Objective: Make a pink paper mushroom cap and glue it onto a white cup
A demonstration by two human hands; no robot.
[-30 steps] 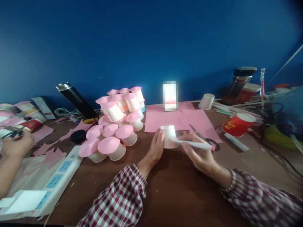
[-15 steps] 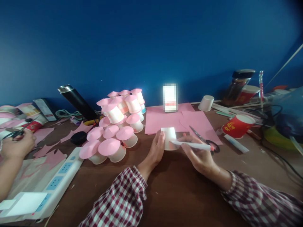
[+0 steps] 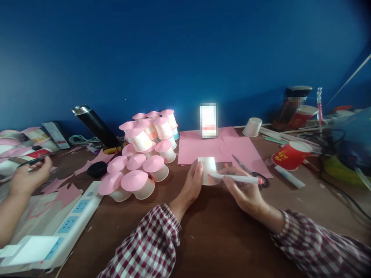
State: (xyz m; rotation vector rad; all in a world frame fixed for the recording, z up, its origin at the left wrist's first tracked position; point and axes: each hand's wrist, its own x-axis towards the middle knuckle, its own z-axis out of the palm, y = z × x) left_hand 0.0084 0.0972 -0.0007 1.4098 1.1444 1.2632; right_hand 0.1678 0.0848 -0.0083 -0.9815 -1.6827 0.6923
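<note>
My left hand [image 3: 190, 185] is closed around the left side of a white paper cup [image 3: 207, 166], which stands bottom-up on the brown table in front of me. Between the fingers of my right hand [image 3: 246, 193] lies a white marker pen [image 3: 242, 178] with an orange-red end. Its tip points at the side of the cup, where a small reddish mark shows. Just behind my right hand are scissors [image 3: 246, 167] with their blades over sheets of pink paper [image 3: 197, 148].
Several upturned cups with pink paper cone tops [image 3: 134, 180] stand to the left, partly stacked. A power strip [image 3: 77, 216], a black flask [image 3: 94, 125] and a co-worker's hand [image 3: 29, 177] are farther left. At right stand a red cup [image 3: 291, 154] and a white cup [image 3: 252, 127].
The co-worker's hand at the left has moved slightly right and up with the dark tool it holds. My own hands, the cup and the pen stay nearly in place.
</note>
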